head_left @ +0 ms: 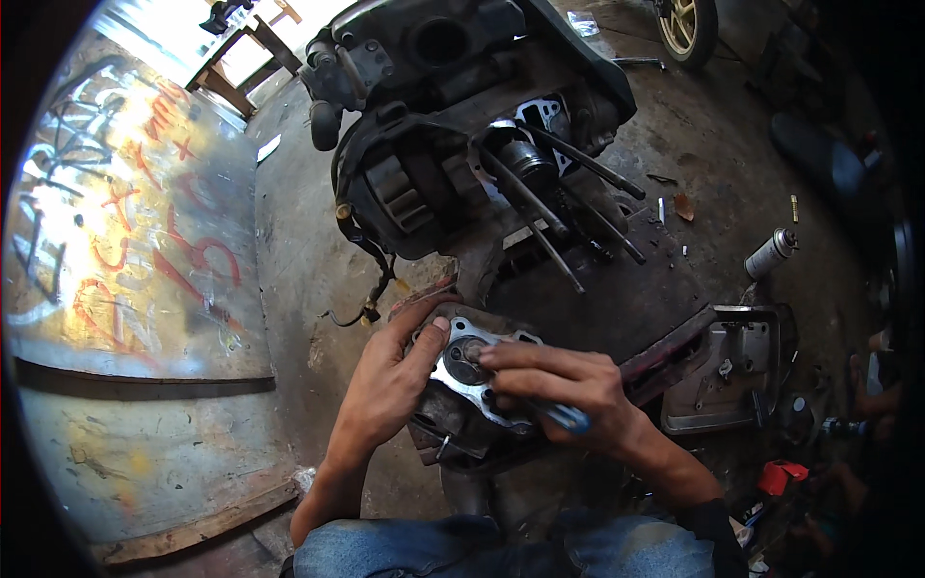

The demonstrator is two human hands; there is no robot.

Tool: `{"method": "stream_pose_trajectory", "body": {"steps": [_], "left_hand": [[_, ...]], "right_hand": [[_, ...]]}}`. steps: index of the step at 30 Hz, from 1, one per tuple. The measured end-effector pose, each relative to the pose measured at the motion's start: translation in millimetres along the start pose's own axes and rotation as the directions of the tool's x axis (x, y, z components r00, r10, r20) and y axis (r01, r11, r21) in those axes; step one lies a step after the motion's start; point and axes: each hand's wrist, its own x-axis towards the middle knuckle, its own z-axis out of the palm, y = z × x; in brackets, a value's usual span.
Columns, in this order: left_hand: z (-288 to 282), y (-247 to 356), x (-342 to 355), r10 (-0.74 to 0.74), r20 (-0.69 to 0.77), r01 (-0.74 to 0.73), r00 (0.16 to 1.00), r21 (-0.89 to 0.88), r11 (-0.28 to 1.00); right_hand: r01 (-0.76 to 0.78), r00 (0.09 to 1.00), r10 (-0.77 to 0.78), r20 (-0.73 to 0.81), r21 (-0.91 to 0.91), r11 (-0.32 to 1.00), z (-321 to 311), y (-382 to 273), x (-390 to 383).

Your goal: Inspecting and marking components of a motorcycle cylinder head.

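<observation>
A metal cylinder head (503,414) lies in front of my knees, its pale flat gasket face turned up. My left hand (395,371) grips its left edge, thumb on top and fingers wrapped round the far side. Over the round, darkened combustion chamber (464,360), the fingertips of my right hand (568,385) press together at the right rim. A slim blue-ended thing (567,416) sticks out below the right palm; the rest of it is hidden in the hand. What the fingertips pinch, if anything, is too small to make out.
Beyond stands a dark engine (414,183) with a piston (525,159) and several long studs (540,246) jutting toward me. To the right are a spray can (769,254), an engine cover (718,371) and a red thing (780,476). A graffitied board (145,222) stands left.
</observation>
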Motion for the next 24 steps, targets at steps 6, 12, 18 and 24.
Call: {"method": "stream_pose_trajectory", "body": {"steps": [6,12,18,24], "left_hand": [[4.9,1.3,5.8,0.01,0.026,-0.01,1.0,-0.003,1.0],[-3.4,-11.8,6.5,0.084,0.028,-0.086,0.996,0.098,0.991],[0.6,-18.2,9.8,0.132,0.029,-0.135,0.991,0.152,0.979],[-1.0,-19.3,7.2,0.08,0.032,-0.083,0.996,0.118,0.989]], "right_hand": [[-0.057,0.998,0.057,0.033,-0.009,0.998,-9.4,-5.4,5.2],[-0.011,1.0,0.011,0.015,0.01,1.0,-1.2,2.4,3.2],[0.008,1.0,-0.008,-0.02,0.001,1.0,-3.7,1.8,-12.2],[-0.051,0.998,0.05,0.043,0.033,0.998,-2.0,0.5,-4.9]]}}
